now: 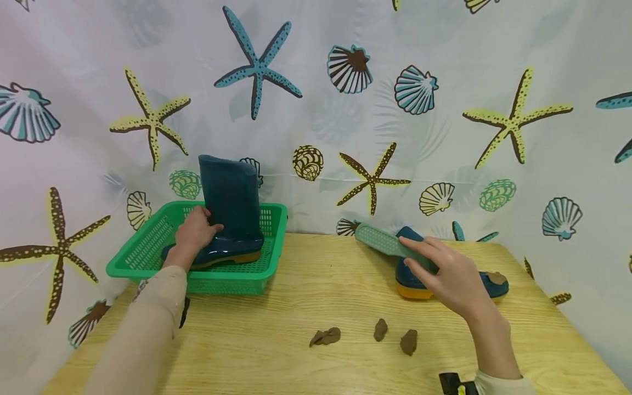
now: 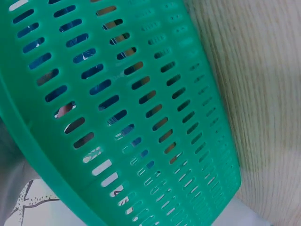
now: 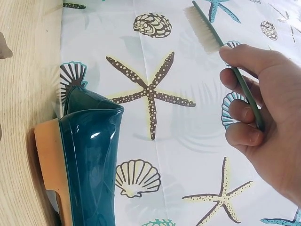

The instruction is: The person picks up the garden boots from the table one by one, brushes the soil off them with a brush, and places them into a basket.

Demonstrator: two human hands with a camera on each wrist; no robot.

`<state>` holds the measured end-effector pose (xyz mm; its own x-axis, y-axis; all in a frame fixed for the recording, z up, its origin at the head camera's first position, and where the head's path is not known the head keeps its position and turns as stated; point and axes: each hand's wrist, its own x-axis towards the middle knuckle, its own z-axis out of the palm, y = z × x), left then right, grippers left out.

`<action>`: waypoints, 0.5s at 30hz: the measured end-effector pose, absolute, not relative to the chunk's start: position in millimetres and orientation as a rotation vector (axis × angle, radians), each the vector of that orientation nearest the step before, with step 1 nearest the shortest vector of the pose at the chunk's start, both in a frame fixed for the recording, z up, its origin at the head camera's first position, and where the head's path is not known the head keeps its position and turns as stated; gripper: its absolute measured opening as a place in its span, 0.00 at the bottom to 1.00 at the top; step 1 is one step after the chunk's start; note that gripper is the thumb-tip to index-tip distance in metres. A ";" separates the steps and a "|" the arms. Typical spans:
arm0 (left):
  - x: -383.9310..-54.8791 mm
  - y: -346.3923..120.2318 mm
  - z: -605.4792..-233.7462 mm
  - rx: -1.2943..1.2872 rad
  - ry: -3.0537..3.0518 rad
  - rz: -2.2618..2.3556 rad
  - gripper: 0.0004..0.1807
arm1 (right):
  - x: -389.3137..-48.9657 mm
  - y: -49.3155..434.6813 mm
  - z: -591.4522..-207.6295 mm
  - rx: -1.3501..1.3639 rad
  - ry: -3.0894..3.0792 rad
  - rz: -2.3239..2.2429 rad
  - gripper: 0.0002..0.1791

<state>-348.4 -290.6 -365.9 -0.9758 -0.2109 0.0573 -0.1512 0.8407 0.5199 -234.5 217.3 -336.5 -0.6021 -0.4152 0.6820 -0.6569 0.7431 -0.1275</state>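
Left hand [image 1: 195,233]: at seemingly finished blue rubber boot [image 1: 231,200] in green plastic basket [image 1: 227,287], grip unclear
Right hand [image 1: 454,280]: grasping green bristle brush [image 1: 380,241]
Second blue boot [image 3: 91,157] beneath: brown toe lump [image 1: 496,278] left

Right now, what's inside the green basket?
A blue boot stands upright inside the green basket, and the left hand touches it. The basket floor under the boot is covered, and the boot's own inside can't be seen either.
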 end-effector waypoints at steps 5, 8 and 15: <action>-349.9 -287.6 -366.0 0.268 -2.984 -0.695 0.40 | -234.6 217.6 -335.3 0.807 -2.297 0.488 0.24; -349.9 -284.3 -366.2 0.262 -3.034 -0.634 0.44 | -234.4 218.2 -335.5 0.802 -2.305 0.491 0.24; -348.4 -279.8 -368.2 0.276 -3.059 -0.588 0.44 | -234.2 218.9 -336.9 0.802 -2.319 0.493 0.24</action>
<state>-348.4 -279.8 -368.2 -0.9843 -0.1756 -0.0187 -0.1700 0.9138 0.3689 -234.2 218.9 -336.9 -0.6173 -0.4181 0.6665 -0.6530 0.7448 -0.1376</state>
